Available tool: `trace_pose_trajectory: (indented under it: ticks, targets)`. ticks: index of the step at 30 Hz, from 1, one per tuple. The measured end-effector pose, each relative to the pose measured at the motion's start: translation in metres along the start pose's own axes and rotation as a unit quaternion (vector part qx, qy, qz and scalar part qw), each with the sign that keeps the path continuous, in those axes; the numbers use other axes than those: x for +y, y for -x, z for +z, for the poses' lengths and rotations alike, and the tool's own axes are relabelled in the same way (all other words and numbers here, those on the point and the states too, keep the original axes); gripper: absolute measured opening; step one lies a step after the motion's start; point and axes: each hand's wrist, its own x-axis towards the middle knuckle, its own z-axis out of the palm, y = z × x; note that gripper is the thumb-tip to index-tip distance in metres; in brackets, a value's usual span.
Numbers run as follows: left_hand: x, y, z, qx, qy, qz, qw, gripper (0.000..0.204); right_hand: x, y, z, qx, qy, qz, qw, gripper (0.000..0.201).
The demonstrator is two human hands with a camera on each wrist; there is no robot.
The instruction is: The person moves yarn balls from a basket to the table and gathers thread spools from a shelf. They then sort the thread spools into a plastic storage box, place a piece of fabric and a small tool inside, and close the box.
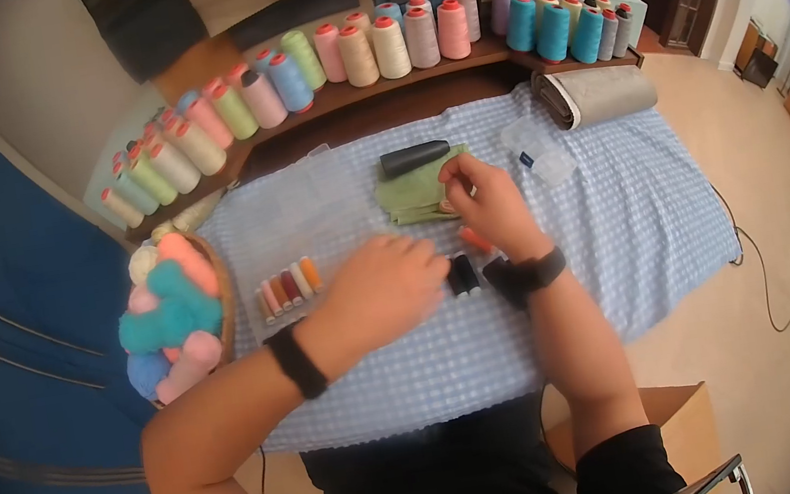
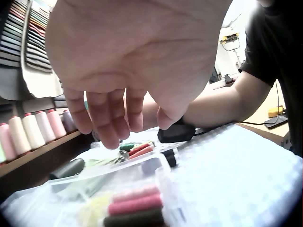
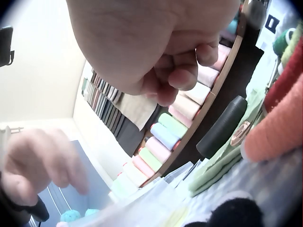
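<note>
My left hand [image 1: 386, 289], blurred, hovers palm down over the right part of a clear plastic box. Its fingers hang relaxed and hold nothing in the left wrist view. A row of small thread spools [image 1: 290, 287] lies in the box, including a pink spool [image 2: 135, 204] and a dark green spool [image 2: 135, 218]. Two black spools [image 1: 463, 276] are just right of the left fingertips. Loosely bent, the fingers of my right hand [image 1: 490, 203] hang above the table beside a folded green cloth [image 1: 414, 199], with nothing visible in them. Below that hand lies an orange spool [image 3: 277, 127].
A dark thread cone [image 1: 415, 156] rests on the green cloth. Rightward are a small clear case [image 1: 544, 160] and a rolled grey fabric [image 1: 601, 95]. A yarn basket [image 1: 217, 272] stands at the left. Large thread cones [image 1: 358, 55] line the curved shelf behind.
</note>
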Motion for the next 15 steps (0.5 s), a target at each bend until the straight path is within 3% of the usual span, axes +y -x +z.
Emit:
trace_pose_trajectory:
  ticks: [4,11,15]
  targets:
    - [0.018,-0.029,0.013,-0.030,-0.008,-0.008,0.999,0.037,0.002,-0.002,-0.001,0.049,0.000,-0.031,0.998,0.013]
    - [0.024,-0.045,0.035,-0.110,0.015,-0.044,0.993,0.050,-0.002,-0.002,-0.004,0.041,-0.018,-0.002,0.999,0.013]
    - [0.023,-0.047,0.048,-0.089,0.027,-0.050,0.994,0.049,-0.001,-0.002,-0.003,0.040,-0.021,-0.013,0.999,0.013]
